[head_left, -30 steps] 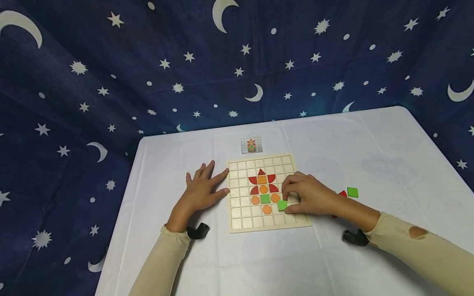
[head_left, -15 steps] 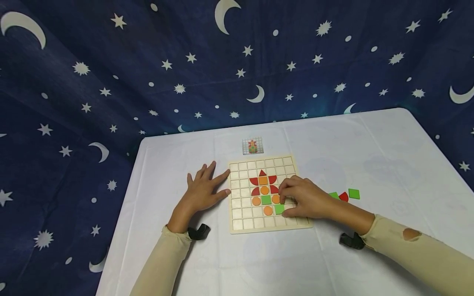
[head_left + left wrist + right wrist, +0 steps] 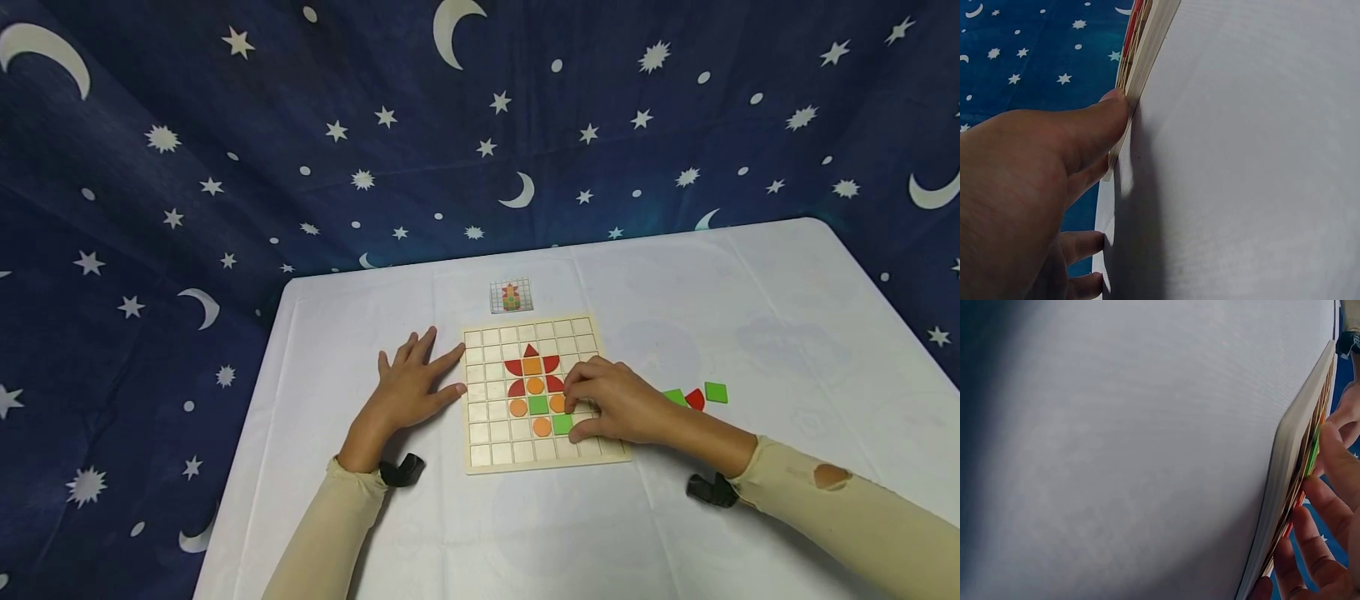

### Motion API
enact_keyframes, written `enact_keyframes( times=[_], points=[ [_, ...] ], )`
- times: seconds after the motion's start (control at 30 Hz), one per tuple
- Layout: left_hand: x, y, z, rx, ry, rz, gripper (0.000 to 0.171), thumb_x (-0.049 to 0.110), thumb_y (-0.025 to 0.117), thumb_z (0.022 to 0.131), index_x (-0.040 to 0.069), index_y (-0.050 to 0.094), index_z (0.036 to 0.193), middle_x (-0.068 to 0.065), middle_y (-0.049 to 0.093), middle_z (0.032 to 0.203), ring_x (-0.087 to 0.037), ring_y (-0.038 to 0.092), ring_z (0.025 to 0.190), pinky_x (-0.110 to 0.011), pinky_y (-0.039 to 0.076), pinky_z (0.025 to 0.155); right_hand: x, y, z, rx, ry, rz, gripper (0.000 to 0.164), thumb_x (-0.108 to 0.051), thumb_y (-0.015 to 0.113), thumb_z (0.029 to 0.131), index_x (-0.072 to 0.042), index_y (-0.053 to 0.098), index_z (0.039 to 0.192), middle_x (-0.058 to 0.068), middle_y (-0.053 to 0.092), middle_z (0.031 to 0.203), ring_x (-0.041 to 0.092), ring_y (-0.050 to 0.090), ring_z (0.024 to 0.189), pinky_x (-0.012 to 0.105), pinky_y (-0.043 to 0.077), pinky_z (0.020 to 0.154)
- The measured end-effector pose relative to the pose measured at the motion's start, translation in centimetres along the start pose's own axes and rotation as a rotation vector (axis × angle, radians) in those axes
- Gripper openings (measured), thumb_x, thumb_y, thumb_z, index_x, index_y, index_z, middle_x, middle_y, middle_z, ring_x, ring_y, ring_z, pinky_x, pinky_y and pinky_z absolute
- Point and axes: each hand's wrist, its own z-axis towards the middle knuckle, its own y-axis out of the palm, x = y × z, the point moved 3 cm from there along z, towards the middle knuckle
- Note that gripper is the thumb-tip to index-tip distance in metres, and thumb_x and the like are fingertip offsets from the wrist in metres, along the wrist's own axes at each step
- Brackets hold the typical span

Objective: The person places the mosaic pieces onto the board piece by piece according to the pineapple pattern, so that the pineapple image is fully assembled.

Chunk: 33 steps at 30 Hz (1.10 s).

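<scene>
A pale wooden grid board [image 3: 487, 454] lies on the table. On it, red, orange and green tiles form a pattern, with an orange square [image 3: 532, 366] and a green square [image 3: 537, 405] in its middle column. My right hand [image 3: 622, 402] is over the board's right part, thumb and index finger at the edges of another green square tile [image 3: 562, 425], which lies in a cell beside an orange circle [image 3: 542, 427]. My left hand [image 3: 405, 387] is spread on the cloth, its thumb and index fingertip touching the board's left edge [image 3: 1141, 75].
A small pattern card [image 3: 512, 296] lies behind the board. Right of it, partly behind the right forearm, are loose tiles: a red piece [image 3: 695, 400], a green square [image 3: 716, 392] and a partly covered green tile [image 3: 674, 397]. A dark starry cloth [image 3: 420, 150] hangs behind the table.
My right hand has brought the green square tile slightly left and down into a cell beside the lower orange circle. The left hand has stayed at the board's edge.
</scene>
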Motion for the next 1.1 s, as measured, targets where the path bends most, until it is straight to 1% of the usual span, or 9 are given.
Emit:
enact_keyframes(
  times=[0.1,0.2,0.4,0.5,0.6,0.73,0.9,1.0,1.1],
  points=[
    [0.0,0.0,0.0,0.003,0.0,0.001,0.069,0.066,0.055,0.095,0.041,0.038,0.157,-0.012,0.017,0.172,-0.044,0.015,0.157,-0.082,0.009,0.112,0.0,0.0,0.0,-0.004,0.004,0.004,0.024,-0.041,0.092,0.072,-0.032,0.075,0.085,-0.014,0.063,0.106,0.013,0.056,0.108,0.042,0.044,0.088],
    [0.0,0.0,-0.1,0.009,0.003,-0.003,0.069,0.066,0.055,0.095,0.041,0.038,0.157,-0.012,0.017,0.172,-0.044,0.015,0.157,-0.083,0.009,0.112,0.1,-0.1,-0.1,-0.006,0.002,0.005,0.02,-0.037,0.091,0.074,-0.032,0.075,0.085,-0.014,0.063,0.105,0.012,0.055,0.108,0.043,0.044,0.089],
    [-0.1,0.0,0.0,0.005,-0.001,-0.005,0.069,0.066,0.055,0.095,0.041,0.037,0.157,-0.012,0.017,0.172,-0.044,0.015,0.157,-0.082,0.009,0.112,0.0,0.0,-0.2,0.016,-0.019,0.006,0.02,-0.03,0.092,0.075,-0.031,0.075,0.084,-0.015,0.063,0.105,0.011,0.055,0.106,0.042,0.044,0.088],
    [-0.1,0.0,0.1,0.002,-0.003,-0.003,0.069,0.067,0.055,0.095,0.041,0.037,0.157,-0.012,0.016,0.172,-0.044,0.014,0.158,-0.082,0.008,0.112,0.1,-0.1,-0.4,0.013,-0.02,0.01,0.019,-0.031,0.091,0.076,-0.031,0.075,0.085,-0.015,0.063,0.106,0.012,0.055,0.106,0.042,0.043,0.088],
    [-0.1,0.1,0.1,0.002,-0.003,-0.003,0.069,0.067,0.055,0.095,0.041,0.038,0.157,-0.012,0.016,0.172,-0.044,0.014,0.157,-0.082,0.008,0.112,0.4,-0.6,-0.7,0.012,-0.001,0.023,0.018,-0.031,0.091,0.076,-0.031,0.076,0.085,-0.015,0.063,0.106,0.012,0.055,0.107,0.041,0.044,0.089],
    [0.0,0.0,0.1,0.001,-0.002,-0.003,0.07,0.067,0.055,0.095,0.041,0.037,0.157,-0.012,0.016,0.172,-0.044,0.014,0.157,-0.082,0.008,0.112,1.4,-2.1,-1.4,0.033,0.048,0.023,0.019,-0.03,0.092,0.075,-0.031,0.077,0.085,-0.014,0.064,0.105,0.013,0.054,0.108,0.041,0.044,0.091],
    [0.1,-0.1,0.1,-0.004,-0.005,-0.003,0.07,0.067,0.056,0.094,0.041,0.037,0.157,-0.011,0.016,0.172,-0.043,0.013,0.158,-0.082,0.008,0.113,3.3,-4.2,-2.9,0.07,0.066,-0.036,0.021,-0.025,0.093,0.073,-0.031,0.076,0.084,-0.013,0.065,0.103,0.013,0.053,0.104,0.04,0.045,0.089],
    [0.1,-0.1,0.1,-0.011,-0.009,-0.003,0.07,0.067,0.056,0.095,0.041,0.037,0.157,-0.011,0.015,0.172,-0.043,0.012,0.158,-0.082,0.007,0.113,4.6,-5.0,-4.0,0.078,0.068,-0.08,0.022,-0.025,0.094,0.073,-0.031,0.076,0.084,-0.014,0.064,0.102,0.011,0.054,0.101,0.039,0.045,0.086],
    [0.2,-0.1,0.1,-0.011,-0.013,-0.002,0.07,0.067,0.056,0.095,0.041,0.037,0.157,-0.011,0.015,0.172,-0.043,0.013,0.158,-0.082,0.007,0.113,5.7,-5.4,-5.1,0.067,0.079,-0.114,0.023,-0.026,0.094,0.072,-0.032,0.076,0.085,-0.015,0.064,0.102,0.01,0.053,0.1,0.038,0.044,0.085]
  ],
)
